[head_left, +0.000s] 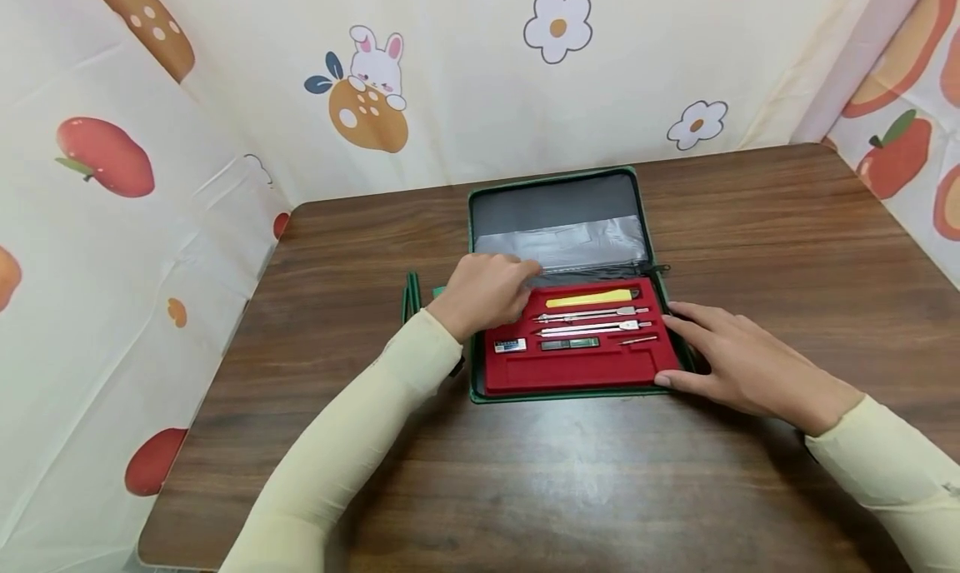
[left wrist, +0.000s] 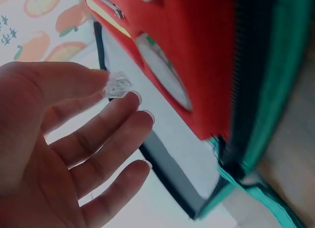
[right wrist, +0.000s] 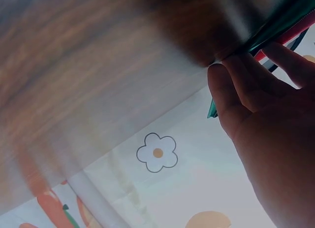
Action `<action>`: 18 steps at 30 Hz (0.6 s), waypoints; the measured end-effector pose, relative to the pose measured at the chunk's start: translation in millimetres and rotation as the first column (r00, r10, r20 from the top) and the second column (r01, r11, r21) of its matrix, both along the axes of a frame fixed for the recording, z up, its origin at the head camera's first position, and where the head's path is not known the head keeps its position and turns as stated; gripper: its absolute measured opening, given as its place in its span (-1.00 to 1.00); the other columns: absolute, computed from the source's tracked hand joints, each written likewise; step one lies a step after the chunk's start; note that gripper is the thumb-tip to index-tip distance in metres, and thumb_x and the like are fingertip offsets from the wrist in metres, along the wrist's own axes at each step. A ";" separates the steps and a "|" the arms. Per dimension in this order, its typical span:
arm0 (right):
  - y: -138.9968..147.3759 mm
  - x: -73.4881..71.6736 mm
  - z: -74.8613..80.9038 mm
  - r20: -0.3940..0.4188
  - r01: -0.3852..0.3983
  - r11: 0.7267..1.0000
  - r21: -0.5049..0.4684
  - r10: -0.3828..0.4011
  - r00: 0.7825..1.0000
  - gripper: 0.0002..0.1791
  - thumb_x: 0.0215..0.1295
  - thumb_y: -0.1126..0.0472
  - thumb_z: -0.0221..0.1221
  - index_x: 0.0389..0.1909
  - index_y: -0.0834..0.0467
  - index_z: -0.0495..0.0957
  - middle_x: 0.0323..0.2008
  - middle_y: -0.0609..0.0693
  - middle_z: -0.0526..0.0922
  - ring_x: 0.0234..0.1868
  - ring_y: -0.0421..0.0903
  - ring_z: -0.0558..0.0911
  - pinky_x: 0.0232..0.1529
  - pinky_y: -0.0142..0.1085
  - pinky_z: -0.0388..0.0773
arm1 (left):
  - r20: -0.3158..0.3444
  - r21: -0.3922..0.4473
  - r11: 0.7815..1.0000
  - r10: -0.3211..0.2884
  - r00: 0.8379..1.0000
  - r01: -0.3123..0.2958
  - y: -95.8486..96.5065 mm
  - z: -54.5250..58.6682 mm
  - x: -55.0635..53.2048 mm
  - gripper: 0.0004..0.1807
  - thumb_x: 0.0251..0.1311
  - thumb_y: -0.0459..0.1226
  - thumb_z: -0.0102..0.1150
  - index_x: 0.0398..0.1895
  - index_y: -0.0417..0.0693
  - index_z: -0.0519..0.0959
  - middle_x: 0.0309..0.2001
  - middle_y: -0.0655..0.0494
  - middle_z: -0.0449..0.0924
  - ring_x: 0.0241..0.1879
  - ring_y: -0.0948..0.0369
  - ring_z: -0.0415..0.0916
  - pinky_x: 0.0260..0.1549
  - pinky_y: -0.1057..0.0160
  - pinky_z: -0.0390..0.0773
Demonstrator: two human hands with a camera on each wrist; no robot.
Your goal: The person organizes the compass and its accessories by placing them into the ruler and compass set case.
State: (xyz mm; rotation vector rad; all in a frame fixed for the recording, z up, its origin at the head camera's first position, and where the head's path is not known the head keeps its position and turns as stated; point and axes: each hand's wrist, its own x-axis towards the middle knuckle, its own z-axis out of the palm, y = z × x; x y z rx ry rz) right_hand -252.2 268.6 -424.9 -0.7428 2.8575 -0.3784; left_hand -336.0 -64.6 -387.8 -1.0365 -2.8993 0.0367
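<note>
- The left hand pinches 1 small, clear, faceted, plastic-looking piece between thumb and index finger, its other 3 fingers loosely bent, by the far left corner of the red, felt-like tray.
- The clear piece should be light, stiff and slippery, perhaps brittle; fingertips on its sides would suit.
- The right hand is spread, fingers slightly bent against the right edge of the green, zippered case, thumb by its near right corner, gripping nothing visible.
- The case lies, lid back, near the far edge of the brown, wood-grain table; its rim looks firm enough to steady.
- Counted in the tray: 1 yellow, flat knife, 2 silver, metal compasses, 1 white-and-blue block, 1 dark green, flat box, 1 slim, metallic rod.
</note>
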 end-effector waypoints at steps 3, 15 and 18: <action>0.0 -0.1 -0.2 0.005 0.002 1.000 0.003 -0.002 1.000 0.11 0.15 -0.57 0.07 0.43 0.25 0.36 0.39 0.30 0.32 0.29 0.30 0.37 0.18 0.34 0.33 | 0.050 -0.003 1.000 -0.004 0.999 0.005 10.3 -1.3 -4.2 -0.65 0.29 -0.06 0.23 0.11 0.19 0.68 -0.10 0.21 0.73 -0.28 0.29 0.64 -0.32 0.31 0.63; 0.5 -0.1 -0.2 -0.016 -0.010 1.000 -0.006 0.009 1.000 0.06 0.17 -0.52 0.13 0.43 0.22 0.36 0.38 0.27 0.33 0.27 0.29 0.40 0.14 0.32 0.38 | 0.150 -0.071 0.997 0.021 0.989 -0.011 19.2 -6.1 -4.4 -0.57 0.27 -0.01 0.29 0.14 0.05 0.69 -0.01 0.12 0.70 -0.13 0.23 0.63 -0.12 0.21 0.66; 1.3 0.1 -0.4 -0.018 -0.012 1.000 -0.010 0.012 1.000 0.05 0.18 -0.52 0.12 0.42 0.22 0.37 0.38 0.26 0.33 0.27 0.28 0.40 0.15 0.32 0.38 | 0.138 -0.083 0.997 0.012 0.990 0.000 19.5 -7.3 -4.6 -0.59 0.28 -0.01 0.28 0.14 0.07 0.69 0.00 0.12 0.70 -0.10 0.22 0.63 -0.12 0.19 0.66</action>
